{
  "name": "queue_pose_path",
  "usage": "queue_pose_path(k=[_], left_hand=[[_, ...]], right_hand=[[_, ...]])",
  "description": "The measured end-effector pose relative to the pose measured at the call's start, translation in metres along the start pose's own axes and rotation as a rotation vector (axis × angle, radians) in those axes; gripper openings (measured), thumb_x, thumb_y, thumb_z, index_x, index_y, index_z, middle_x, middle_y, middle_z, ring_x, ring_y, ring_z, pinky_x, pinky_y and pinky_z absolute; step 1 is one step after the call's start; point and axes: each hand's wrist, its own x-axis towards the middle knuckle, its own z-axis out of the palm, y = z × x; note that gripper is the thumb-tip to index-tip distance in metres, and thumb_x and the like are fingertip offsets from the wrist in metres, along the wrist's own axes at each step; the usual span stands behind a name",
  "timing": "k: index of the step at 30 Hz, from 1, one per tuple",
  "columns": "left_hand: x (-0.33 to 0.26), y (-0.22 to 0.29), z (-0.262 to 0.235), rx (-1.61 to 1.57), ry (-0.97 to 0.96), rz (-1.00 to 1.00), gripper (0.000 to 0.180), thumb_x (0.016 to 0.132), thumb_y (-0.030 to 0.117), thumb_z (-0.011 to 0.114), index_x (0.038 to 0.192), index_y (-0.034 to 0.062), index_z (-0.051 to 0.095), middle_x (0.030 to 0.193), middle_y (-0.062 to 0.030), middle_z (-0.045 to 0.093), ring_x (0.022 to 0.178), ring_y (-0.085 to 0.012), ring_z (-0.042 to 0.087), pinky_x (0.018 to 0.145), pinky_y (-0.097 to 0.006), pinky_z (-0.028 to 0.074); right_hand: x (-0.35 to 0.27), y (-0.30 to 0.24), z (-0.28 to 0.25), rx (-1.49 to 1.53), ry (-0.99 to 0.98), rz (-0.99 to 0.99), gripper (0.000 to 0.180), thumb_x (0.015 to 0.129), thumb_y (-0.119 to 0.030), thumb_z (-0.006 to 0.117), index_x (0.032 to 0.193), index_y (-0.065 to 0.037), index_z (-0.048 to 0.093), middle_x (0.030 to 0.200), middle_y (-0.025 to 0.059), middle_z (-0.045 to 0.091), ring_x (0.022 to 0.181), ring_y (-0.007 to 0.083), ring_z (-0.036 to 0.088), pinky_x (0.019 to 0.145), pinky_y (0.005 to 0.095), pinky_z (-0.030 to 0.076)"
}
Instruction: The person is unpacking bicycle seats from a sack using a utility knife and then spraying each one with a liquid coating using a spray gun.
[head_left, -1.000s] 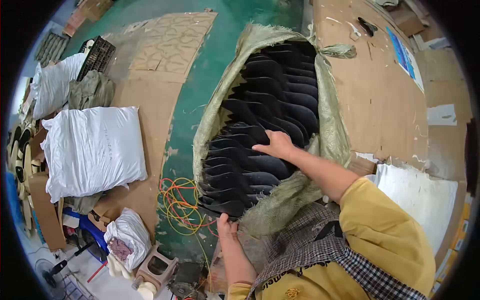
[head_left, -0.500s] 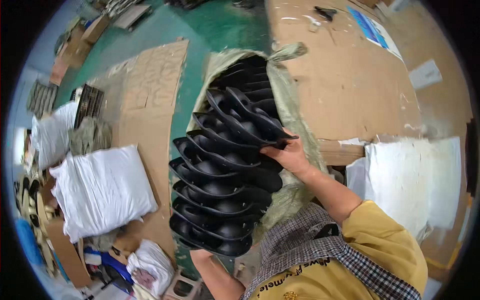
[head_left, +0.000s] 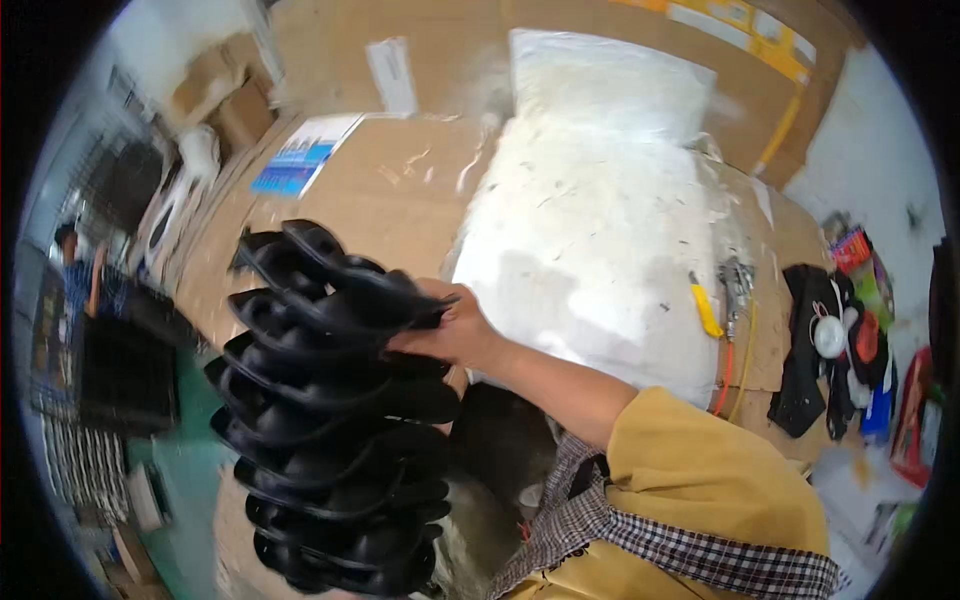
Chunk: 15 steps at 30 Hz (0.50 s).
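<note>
My right hand (head_left: 455, 325) is clamped on the far right of a near-to-far black curved-shell stack (head_left: 325, 395); left hand unseen.

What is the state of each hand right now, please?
Left hand: not visible, so its state cannot be told.
Right hand: closed, holding the stack of black curved pieces near its upper end.

Black cupped pieces (head_left: 330, 395); wavy-edged, slightly glossy; nested face to back in long row; held up at left.
</note>
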Motion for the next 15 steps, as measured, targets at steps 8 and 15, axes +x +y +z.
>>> queue_pose_path(k=[8,15], left_hand=[[0.163,0.004,0.305,0.327,-0.532,0.281,0.084,0.056,0.018,0.085,0.126,0.0016,0.040,0.124,-0.0072,0.046,0.108,-0.0210,0.047,0.091,-0.036,0.040],[0.253,-0.036,0.537,0.234,-0.712,0.103,0.087,0.052,0.015,0.086,0.123,0.0006,0.038,0.118,-0.0113,0.048,0.105,-0.0212,0.049,0.089,-0.035,0.043]], right_hand=[[0.068,-0.055,-0.289,-0.272,0.378,0.233,0.040,0.068,-0.002,0.072,0.106,0.000,0.058,0.098,0.0035,0.063,0.084,0.0102,0.056,0.079,0.0269,0.047],[0.105,-0.013,-0.549,-0.152,0.554,0.139,0.036,0.076,-0.011,0.067,0.109,0.000,0.057,0.101,0.0063,0.062,0.089,0.0152,0.057,0.080,0.0292,0.046]])
